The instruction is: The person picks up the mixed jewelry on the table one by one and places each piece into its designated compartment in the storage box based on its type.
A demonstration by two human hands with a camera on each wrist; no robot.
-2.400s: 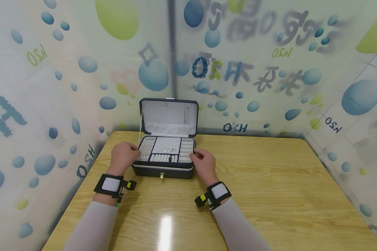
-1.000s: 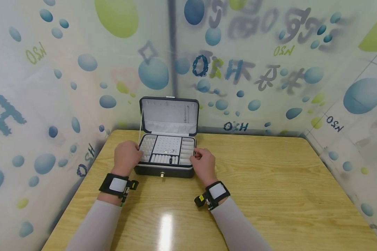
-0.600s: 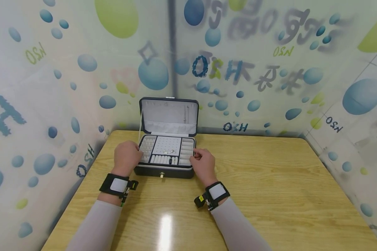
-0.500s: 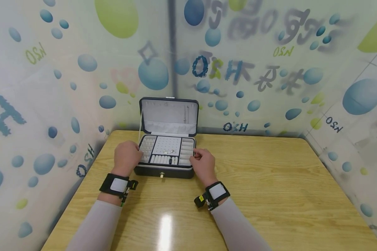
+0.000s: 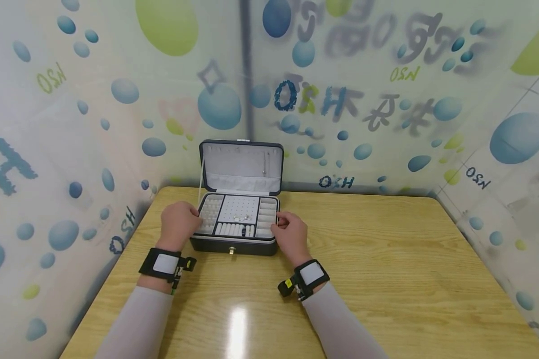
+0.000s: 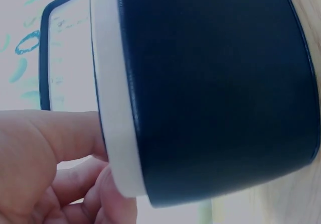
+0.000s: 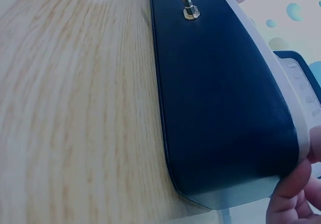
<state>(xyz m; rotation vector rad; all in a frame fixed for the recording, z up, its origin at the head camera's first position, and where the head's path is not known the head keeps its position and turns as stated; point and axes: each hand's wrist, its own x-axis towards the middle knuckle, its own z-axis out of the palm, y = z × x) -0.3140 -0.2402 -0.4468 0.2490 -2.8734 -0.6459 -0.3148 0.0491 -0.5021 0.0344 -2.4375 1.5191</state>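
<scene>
A dark blue jewelry box (image 5: 251, 247) stands near the table's back left corner, its lid (image 5: 238, 162) raised. Inside lies a white jewelry tray (image 5: 234, 205) with ring rolls, a pegboard-like panel and small compartments. Several small earrings sit on the panel, and a dark ring is among the rolls. My left hand (image 5: 178, 225) pinches the left side at the rim; in the left wrist view, fingers (image 6: 75, 136) lie on both sides of the pale rim. On the right side, my right hand (image 5: 293, 235) pinches the rim near the front corner. Some fingertips are hidden.
A wooden table (image 5: 386, 269) lies under the box. Patterned walls close in behind and on both sides. The box has a metal clasp (image 7: 189, 7) on its front, and a necklace (image 5: 265, 164) hangs inside the lid.
My left hand has shifted slightly left over the last half second, along with the box's left side. The right hand keeps its place at the right rim.
</scene>
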